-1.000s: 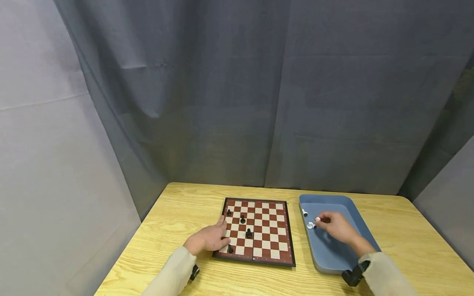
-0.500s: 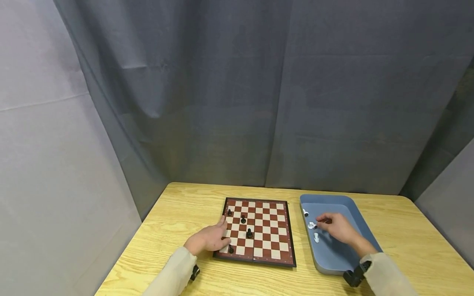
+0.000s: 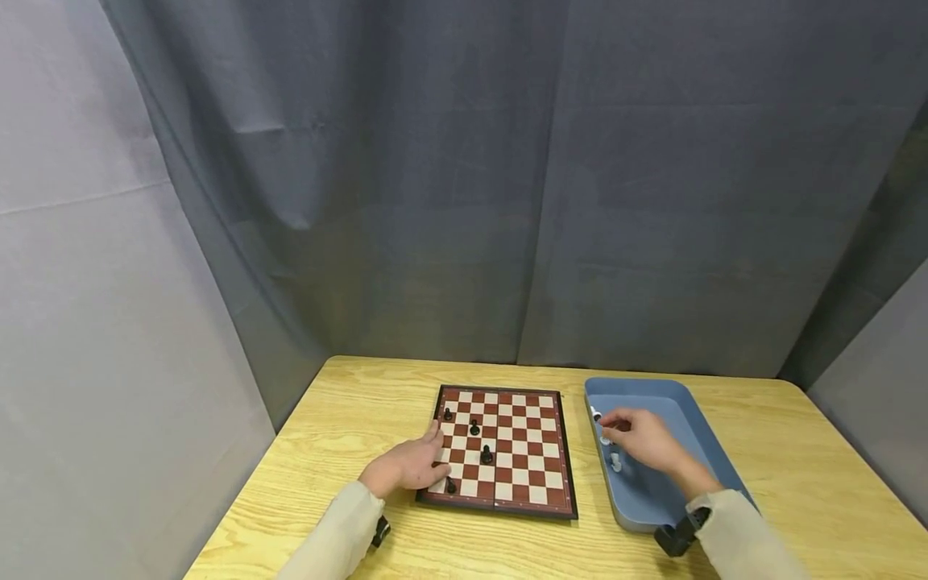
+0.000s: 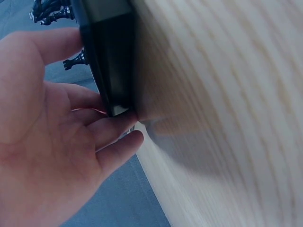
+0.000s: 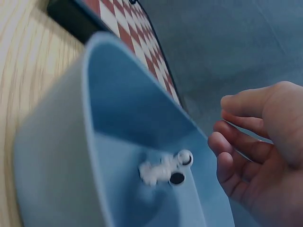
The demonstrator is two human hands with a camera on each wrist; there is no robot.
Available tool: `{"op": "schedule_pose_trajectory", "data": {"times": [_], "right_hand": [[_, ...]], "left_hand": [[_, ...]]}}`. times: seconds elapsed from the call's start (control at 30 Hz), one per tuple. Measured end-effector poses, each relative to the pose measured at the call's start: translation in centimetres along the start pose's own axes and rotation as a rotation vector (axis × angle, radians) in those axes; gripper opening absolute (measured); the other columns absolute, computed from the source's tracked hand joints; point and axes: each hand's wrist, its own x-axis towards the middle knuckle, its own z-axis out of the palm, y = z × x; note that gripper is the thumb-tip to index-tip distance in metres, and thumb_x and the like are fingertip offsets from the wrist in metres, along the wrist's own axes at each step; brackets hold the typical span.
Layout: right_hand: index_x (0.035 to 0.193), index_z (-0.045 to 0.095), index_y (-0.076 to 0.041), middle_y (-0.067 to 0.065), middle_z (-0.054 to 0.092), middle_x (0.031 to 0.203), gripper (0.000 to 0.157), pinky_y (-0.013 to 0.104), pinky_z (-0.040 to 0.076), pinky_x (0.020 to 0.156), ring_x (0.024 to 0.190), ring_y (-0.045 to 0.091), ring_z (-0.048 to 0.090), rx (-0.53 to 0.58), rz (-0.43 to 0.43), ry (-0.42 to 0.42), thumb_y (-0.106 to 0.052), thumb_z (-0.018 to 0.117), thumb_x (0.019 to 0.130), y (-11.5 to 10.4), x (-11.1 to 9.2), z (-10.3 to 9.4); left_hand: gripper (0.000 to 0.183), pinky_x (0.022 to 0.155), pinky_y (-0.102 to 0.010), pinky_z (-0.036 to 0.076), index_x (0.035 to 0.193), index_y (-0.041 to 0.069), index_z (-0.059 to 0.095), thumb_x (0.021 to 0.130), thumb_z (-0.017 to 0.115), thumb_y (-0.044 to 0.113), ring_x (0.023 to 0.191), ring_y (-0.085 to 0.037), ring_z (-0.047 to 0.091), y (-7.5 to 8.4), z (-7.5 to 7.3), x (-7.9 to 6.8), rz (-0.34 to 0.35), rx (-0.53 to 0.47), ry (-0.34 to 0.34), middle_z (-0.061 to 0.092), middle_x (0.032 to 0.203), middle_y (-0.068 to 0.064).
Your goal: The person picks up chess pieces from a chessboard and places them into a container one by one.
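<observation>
My left hand (image 3: 406, 467) rests at the left edge of a red-and-white chessboard (image 3: 532, 451), thumb and fingers spread along its side. In the left wrist view its fairly straight fingers touch the dark board edge (image 4: 111, 56). Several black chess pieces stand on the board's left half, among them one black piece (image 3: 486, 456) near the middle. Over the blue tray (image 3: 652, 491) hovers my right hand (image 3: 648, 441), fingers loosely bent, with nothing visible between them. Below it lie white chess pieces (image 5: 158, 172) on the tray floor, one white piece (image 3: 615, 462) nearer me.
The wooden table (image 3: 326, 419) carries the board and, to its right, the tray with raised walls. A grey curtain (image 3: 449, 242) hangs behind the table. Light grey panels stand at both sides.
The right hand has let go of a white chess piece, which now lies in the tray, and has shifted left over the other white pieces. The left hand stays put.
</observation>
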Motion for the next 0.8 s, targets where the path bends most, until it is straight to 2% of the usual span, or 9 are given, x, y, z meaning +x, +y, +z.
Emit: {"op": "schedule_pose_trajectory", "data": {"times": [0.27,0.53,0.8], "right_hand": [[0.106,0.068,-0.003,0.003,0.065,0.094,0.019,0.032,0.048,0.062,0.080,0.017,0.059,0.060,-0.039,-0.031,-0.014,0.064,0.090,-2.1,0.6,1.4],[0.103,0.069,0.000,0.003,0.065,0.090,0.017,0.028,0.048,0.059,0.074,0.017,0.058,0.091,-0.116,-0.043,-0.007,0.066,0.088,-3.5,1.2,3.2],[0.102,0.069,-0.003,0.002,0.065,0.092,0.015,0.031,0.048,0.063,0.079,0.018,0.058,0.108,-0.127,-0.089,-0.010,0.066,0.089,-4.7,1.4,4.8]], "left_hand": [[0.072,0.096,-0.040,0.043,0.148,-0.002,0.025,0.098,0.046,0.044,0.124,-0.032,0.047,-0.1,0.0,-0.1,-0.005,-0.003,0.000,0.011,0.156,-0.018],[0.072,0.098,-0.040,0.042,0.148,-0.003,0.025,0.098,0.046,0.044,0.127,-0.032,0.044,-0.1,0.1,0.0,-0.005,-0.002,0.000,0.010,0.156,-0.019],[0.071,0.100,-0.041,0.040,0.148,-0.003,0.025,0.098,0.046,0.044,0.130,-0.032,0.040,0.0,0.1,0.0,-0.004,0.002,-0.005,0.011,0.156,-0.018]]}}
